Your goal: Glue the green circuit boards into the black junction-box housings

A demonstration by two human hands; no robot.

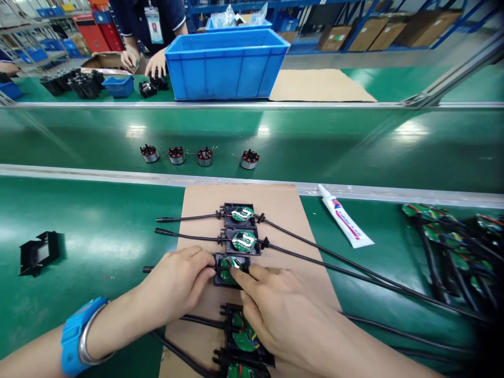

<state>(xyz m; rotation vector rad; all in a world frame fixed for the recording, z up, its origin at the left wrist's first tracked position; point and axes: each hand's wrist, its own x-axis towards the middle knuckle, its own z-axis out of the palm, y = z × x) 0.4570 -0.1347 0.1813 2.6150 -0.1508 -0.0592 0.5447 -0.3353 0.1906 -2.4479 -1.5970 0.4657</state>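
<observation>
On a brown cardboard sheet [275, 210] lie several black housings with green circuit boards and black cables. My left hand [177, 283] grips the left side of the third housing [228, 270], fingers curled against it. My right hand [283, 310] presses its index finger onto that housing's green board from the right. Two housings [241, 214] [243, 241] farther away carry white sealant on their boards. Nearer me, two more housings [242, 336] lie partly under my right hand. My left wrist wears a blue band and a metal bangle.
A white glue tube [346, 218] lies right of the cardboard. A heap of wired boards [452, 252] is at the right, a black bracket [37, 253] at the left. Several motor stators [205, 156] sit on the green belt. Beyond it, a blue bin [228, 63] and another person's hands [144, 62].
</observation>
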